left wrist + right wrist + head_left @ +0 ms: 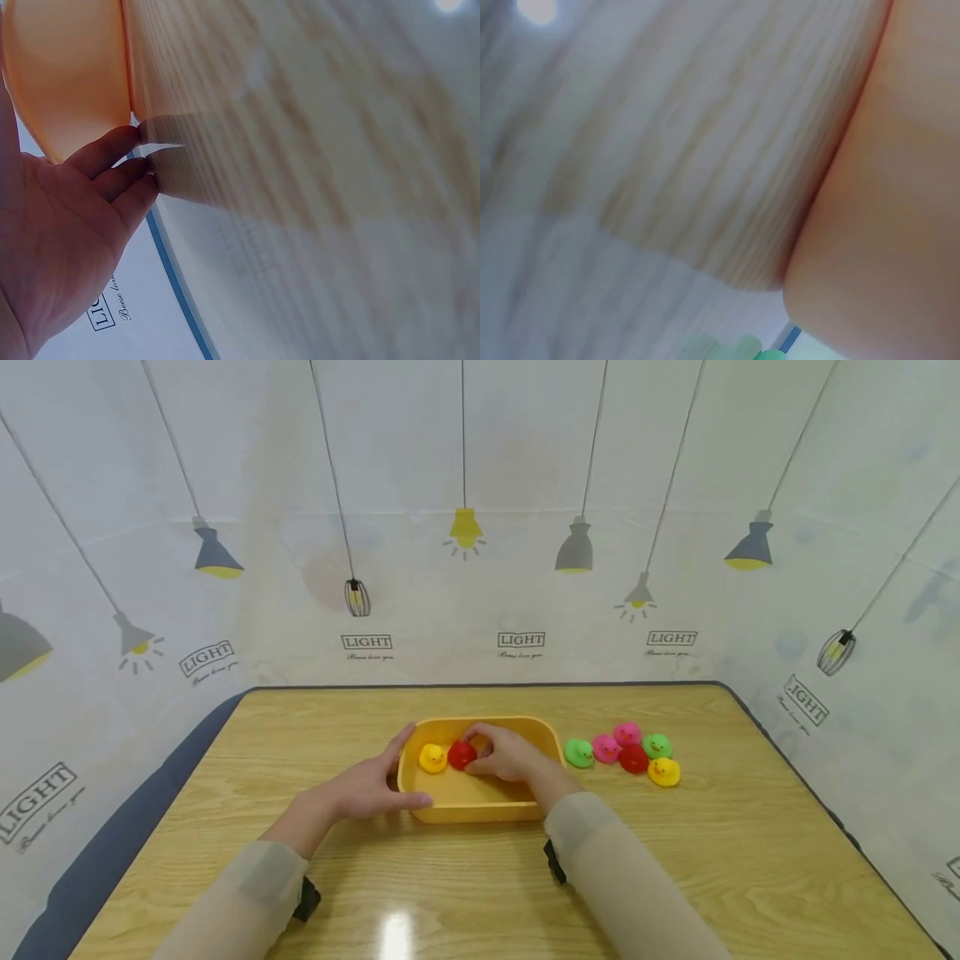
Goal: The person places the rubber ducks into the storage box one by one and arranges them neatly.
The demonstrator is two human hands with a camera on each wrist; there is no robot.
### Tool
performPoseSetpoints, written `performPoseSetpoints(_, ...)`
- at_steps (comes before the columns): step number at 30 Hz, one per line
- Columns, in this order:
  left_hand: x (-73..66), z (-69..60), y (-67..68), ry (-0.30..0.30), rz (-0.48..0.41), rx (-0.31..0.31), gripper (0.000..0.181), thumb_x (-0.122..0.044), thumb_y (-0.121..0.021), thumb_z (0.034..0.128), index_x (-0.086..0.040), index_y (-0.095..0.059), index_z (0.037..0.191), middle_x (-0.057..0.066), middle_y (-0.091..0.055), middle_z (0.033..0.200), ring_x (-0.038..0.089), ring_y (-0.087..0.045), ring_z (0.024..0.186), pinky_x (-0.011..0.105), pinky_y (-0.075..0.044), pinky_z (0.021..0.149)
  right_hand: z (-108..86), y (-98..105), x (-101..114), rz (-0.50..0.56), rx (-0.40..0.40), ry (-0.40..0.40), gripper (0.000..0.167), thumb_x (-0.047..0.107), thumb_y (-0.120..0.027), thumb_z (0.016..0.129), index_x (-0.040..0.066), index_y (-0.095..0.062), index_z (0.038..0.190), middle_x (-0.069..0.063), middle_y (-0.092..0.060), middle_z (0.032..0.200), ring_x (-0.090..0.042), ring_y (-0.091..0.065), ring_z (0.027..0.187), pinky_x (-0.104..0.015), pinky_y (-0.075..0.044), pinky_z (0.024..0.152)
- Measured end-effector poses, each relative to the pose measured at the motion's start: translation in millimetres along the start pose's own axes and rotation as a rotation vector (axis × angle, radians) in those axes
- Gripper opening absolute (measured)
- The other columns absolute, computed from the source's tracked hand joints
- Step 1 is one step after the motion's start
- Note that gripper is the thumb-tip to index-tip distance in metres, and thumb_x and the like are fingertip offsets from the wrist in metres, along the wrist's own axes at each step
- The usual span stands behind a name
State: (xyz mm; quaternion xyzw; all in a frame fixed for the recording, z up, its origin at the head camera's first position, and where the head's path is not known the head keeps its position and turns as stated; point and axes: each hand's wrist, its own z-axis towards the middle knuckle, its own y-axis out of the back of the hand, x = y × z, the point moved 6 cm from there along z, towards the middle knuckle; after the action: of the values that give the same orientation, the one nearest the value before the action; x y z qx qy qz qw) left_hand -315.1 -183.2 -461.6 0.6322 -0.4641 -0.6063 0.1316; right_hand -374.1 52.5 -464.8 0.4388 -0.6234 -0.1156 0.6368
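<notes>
A yellow plastic bin [480,812] sits on the wooden table. My left hand [367,785] rests against its left end, fingers fairly straight along the outside wall and thumb over the near corner. The left wrist view shows this hand [71,232] beside the bin wall [71,71]. Inside the bin, my right hand [506,753] pinches a red rubber duck [461,755] between thumb and fingers. Just left of it stands a yellow rubber duck [432,758]. In the right wrist view only the bin's outer wall [885,225] shows; that hand is hidden there.
Right of the bin, several rubber ducks stand in a cluster: green ducks [580,752], pink ducks [606,748], a red duck [633,759] and a yellow duck [664,772]. A lamp-patterned cloth [435,660] rises behind the wooden table [420,877].
</notes>
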Motion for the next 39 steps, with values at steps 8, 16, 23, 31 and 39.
performPoseSetpoints(8, 0.2, -0.9, 0.8, 0.002, -0.004, 0.004, 0.128, -0.073, -0.078, 0.0902, -0.035, 0.008, 0.177, 0.025, -0.051, 0.167, 0.040, -0.057, 0.146, 0.066, -0.042, 0.125, 1.0, -0.5, 0.2, -0.002, 0.002, -0.003, 0.037, 0.025, -0.085, 0.099, 0.026, -0.067, 0.131, -0.005, -0.065, 0.098, -0.022, -0.060, 0.090, -0.033, -0.049, 0.085)
performPoseSetpoints(16, 0.1, -0.5, 1.5, 0.001, 0.000, 0.006, 0.128, -0.073, -0.078, 0.0900, -0.035, 0.007, 0.177, 0.025, -0.051, 0.167, 0.040, -0.057, 0.145, 0.067, -0.042, 0.124, 2.5, -0.7, -0.6, -0.007, 0.006, -0.003, 0.037, 0.027, -0.085, 0.099, 0.027, -0.067, 0.131, -0.005, -0.066, 0.102, -0.022, -0.061, 0.092, -0.035, -0.050, 0.088)
performPoseSetpoints(23, 0.1, -0.6, 1.9, 0.002, -0.004, 0.010, 0.129, -0.073, -0.078, 0.0900, -0.034, 0.008, 0.177, 0.025, -0.051, 0.167, 0.040, -0.058, 0.145, 0.066, -0.043, 0.124, 3.7, -0.9, -1.3, -0.020, 0.016, 0.007, 0.038, 0.027, -0.084, 0.099, 0.027, -0.066, 0.132, -0.004, -0.067, 0.101, -0.022, -0.061, 0.092, -0.034, -0.051, 0.088)
performPoseSetpoints(31, -1.0, -0.8, 2.5, -0.010, -0.008, 0.009, 0.129, -0.073, -0.079, 0.0900, -0.035, 0.008, 0.177, 0.025, -0.050, 0.168, 0.041, -0.056, 0.147, 0.066, -0.040, 0.126, 1.1, 2.0, -2.2, 0.067, 0.035, 0.006, 0.037, 0.023, -0.084, 0.099, 0.025, -0.068, 0.133, -0.006, -0.067, 0.100, -0.022, -0.061, 0.088, -0.028, -0.052, 0.078)
performPoseSetpoints(39, 0.2, -0.4, 1.3, 0.006, -0.009, 0.011, 0.127, -0.073, -0.078, 0.0902, -0.038, 0.008, 0.177, 0.024, -0.046, 0.171, 0.042, -0.053, 0.151, 0.066, -0.037, 0.128, -6.3, 8.1, -1.8, 0.156, 0.065, -0.045, 0.042, 0.020, -0.083, 0.099, 0.028, -0.067, 0.137, -0.008, -0.069, 0.107, -0.024, -0.065, 0.087, -0.029, -0.058, 0.078)
